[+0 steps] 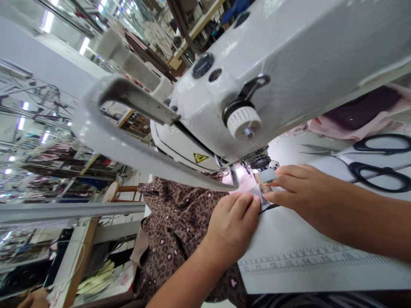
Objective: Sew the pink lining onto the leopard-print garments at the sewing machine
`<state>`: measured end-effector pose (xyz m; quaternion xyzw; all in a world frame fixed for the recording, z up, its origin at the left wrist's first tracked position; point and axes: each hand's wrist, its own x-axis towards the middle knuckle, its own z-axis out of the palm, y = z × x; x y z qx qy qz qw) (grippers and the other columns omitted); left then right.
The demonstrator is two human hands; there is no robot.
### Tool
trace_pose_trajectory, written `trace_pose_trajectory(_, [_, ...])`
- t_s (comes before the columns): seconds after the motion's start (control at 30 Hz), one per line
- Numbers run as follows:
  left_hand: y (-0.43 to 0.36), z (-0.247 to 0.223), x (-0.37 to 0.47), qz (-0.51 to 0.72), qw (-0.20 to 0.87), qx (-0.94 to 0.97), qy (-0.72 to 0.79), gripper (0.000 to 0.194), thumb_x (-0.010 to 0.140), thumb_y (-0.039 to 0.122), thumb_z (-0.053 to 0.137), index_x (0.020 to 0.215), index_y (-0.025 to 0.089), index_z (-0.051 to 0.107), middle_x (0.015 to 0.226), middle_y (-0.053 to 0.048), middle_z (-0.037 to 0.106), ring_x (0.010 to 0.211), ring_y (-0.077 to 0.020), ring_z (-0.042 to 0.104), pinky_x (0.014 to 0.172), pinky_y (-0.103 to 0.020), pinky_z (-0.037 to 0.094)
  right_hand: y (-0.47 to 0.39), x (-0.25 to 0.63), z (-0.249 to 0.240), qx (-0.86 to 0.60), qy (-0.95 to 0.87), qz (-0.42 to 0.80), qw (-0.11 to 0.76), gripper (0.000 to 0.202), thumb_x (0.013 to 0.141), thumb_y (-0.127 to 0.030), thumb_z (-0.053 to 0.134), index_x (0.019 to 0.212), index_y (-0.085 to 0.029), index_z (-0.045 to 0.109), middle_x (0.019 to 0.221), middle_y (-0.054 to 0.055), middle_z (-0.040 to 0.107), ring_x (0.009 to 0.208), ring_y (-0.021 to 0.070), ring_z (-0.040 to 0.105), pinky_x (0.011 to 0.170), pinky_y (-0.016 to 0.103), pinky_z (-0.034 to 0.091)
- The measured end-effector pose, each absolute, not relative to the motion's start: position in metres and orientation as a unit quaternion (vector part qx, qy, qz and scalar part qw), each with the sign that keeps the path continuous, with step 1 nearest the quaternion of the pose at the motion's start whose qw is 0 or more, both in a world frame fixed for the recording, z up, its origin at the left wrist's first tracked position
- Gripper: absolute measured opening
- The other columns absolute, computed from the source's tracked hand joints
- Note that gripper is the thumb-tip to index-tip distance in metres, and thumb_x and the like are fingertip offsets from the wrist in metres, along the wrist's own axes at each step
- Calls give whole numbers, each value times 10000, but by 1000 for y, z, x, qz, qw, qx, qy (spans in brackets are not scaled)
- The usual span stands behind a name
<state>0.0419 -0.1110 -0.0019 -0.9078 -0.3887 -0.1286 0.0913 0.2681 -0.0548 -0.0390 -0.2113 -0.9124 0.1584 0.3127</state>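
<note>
A white sewing machine (205, 115) leans across the view, its needle area lit in pink light. Under it lies a light pink piece of fabric (242, 179). My left hand (236, 218) presses on the near edge of this fabric with its fingers bent and together. My right hand (293, 186) is at the fabric's right side, fingertips pinched by a small pale block near the presser foot; what they grip is too small to tell. Brown leopard-print fabric (183, 226) hangs over the table edge, beneath and left of my left forearm.
Black-handled scissors (382, 171) lie on the white table (289, 239), right of my right hand. A ruler scale runs along the near side. Pink and dark purple fabric (362, 107) sits behind. Racks of garments and a wooden stool (111, 192) stand at left.
</note>
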Motion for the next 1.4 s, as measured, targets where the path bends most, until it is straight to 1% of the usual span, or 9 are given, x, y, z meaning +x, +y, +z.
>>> trace_pose_trajectory(0.1, [-111, -2, 43, -138, 87, -906, -391, 166, 1012, 132, 500, 1133, 121, 612, 967, -100, 734, 858, -213, 681, 754, -345, 594, -55, 268, -40, -192, -919, 103, 329, 481, 784, 5, 476, 1188, -195, 646, 1028, 70, 692, 957, 231, 545, 796, 362, 422])
trace_pose_trajectory(0.3, [-109, 4, 43, -166, 22, -871, -461, 149, 1003, 173, 512, 1123, 156, 599, 1060, -112, 725, 938, -214, 690, 831, -338, 594, -55, 266, -41, -192, -923, 37, 331, 517, 667, -41, 509, 1140, -177, 668, 996, 66, 703, 919, 238, 519, 798, 371, 389])
trace_pose_trajectory(0.43, [-96, 15, 45, -114, -45, -829, -546, 191, 969, 240, 571, 1146, 191, 623, 921, -61, 723, 810, -207, 682, 726, -328, 578, -55, 266, -42, -189, -930, 24, 313, 520, 632, -70, 537, 1122, -175, 678, 1022, 68, 707, 940, 243, 518, 826, 385, 392])
trace_pose_trajectory(0.6, [-76, 23, 57, -35, -145, -769, -622, 37, 884, 245, 695, 886, 208, 696, 720, 7, 666, 609, -166, 601, 558, -275, 456, -56, 268, -43, -183, -939, -4, 293, 548, 639, -95, 553, 1172, -127, 673, 1144, 123, 715, 985, 255, 539, 857, 415, 422])
trace_pose_trajectory(0.67, [-74, 23, 59, -39, -166, -760, -626, 100, 882, 226, 701, 786, 205, 683, 674, 20, 639, 590, -150, 575, 546, -262, 420, -56, 269, -43, -181, -940, -13, 288, 551, 646, -115, 562, 1186, -118, 674, 1177, 139, 715, 981, 259, 546, 856, 421, 428])
trace_pose_trajectory(0.73, [-75, 20, 58, -55, -143, -775, -613, 139, 882, 220, 705, 747, 202, 672, 685, 10, 638, 646, -162, 592, 585, -271, 435, -57, 269, -43, -181, -941, -14, 287, 548, 663, -130, 566, 1200, -118, 674, 1206, 142, 712, 982, 259, 553, 857, 422, 428])
trace_pose_trajectory(0.83, [-81, 13, 52, -86, -79, -807, -579, 110, 896, 217, 690, 788, 201, 676, 732, -8, 650, 721, -183, 611, 654, -296, 466, -57, 270, -43, -181, -941, -13, 286, 548, 686, -128, 561, 1223, -118, 669, 1219, 139, 713, 1006, 255, 563, 877, 420, 425])
trace_pose_trajectory(1.07, [-91, -3, 47, -132, 45, -832, -537, 171, 959, 231, 579, 799, 207, 637, 747, -32, 643, 746, -219, 601, 690, -341, 435, -57, 269, -44, -184, -940, -18, 286, 539, 686, -130, 553, 1210, -129, 677, 1201, 128, 723, 1007, 257, 557, 890, 419, 427])
trace_pose_trajectory(1.4, [-94, -7, 49, -131, 51, -828, -543, 121, 968, 202, 543, 891, 222, 635, 805, -30, 674, 784, -221, 629, 713, -347, 417, -59, 269, -45, -190, -943, 3, 274, 539, 696, -95, 535, 1218, -141, 662, 1306, 143, 665, 1031, 254, 536, 896, 418, 412])
